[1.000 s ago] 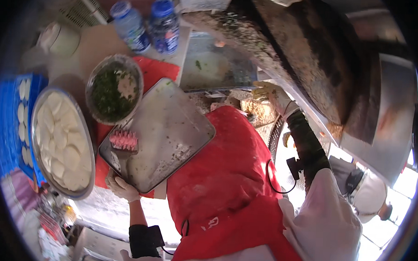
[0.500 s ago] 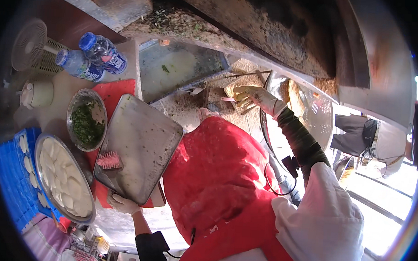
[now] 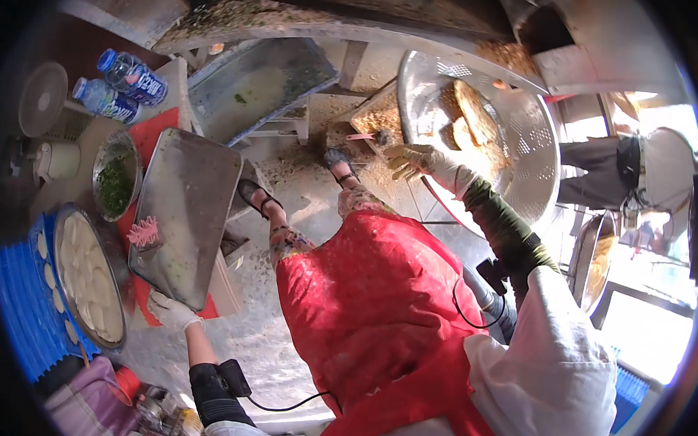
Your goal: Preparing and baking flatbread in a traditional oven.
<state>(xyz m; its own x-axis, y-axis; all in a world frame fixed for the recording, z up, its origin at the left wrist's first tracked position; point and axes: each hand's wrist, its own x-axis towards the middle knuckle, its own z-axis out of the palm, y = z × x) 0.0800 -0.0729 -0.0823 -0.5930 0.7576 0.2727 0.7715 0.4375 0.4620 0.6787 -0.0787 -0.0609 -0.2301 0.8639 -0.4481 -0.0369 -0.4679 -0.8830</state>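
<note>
Street-food bakery kitchen, tray of dough rounds [image 3: 92, 274], bowl of chopped greens [image 3: 116, 183], big perforated metal colander [image 3: 521, 139], flour-dusted floor [image 3: 304, 193]

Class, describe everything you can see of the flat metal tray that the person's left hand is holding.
The metal tray is a flat rectangle of dull grey metal with rounded corners and a low raised rim, its surface smudged and dusty. It lies over the red board, tilted, it seems. The gloved left hand grips its near corner. A small pink brush-like tool sits at its left edge. A pan of pale dough rounds lies beside it.
</note>
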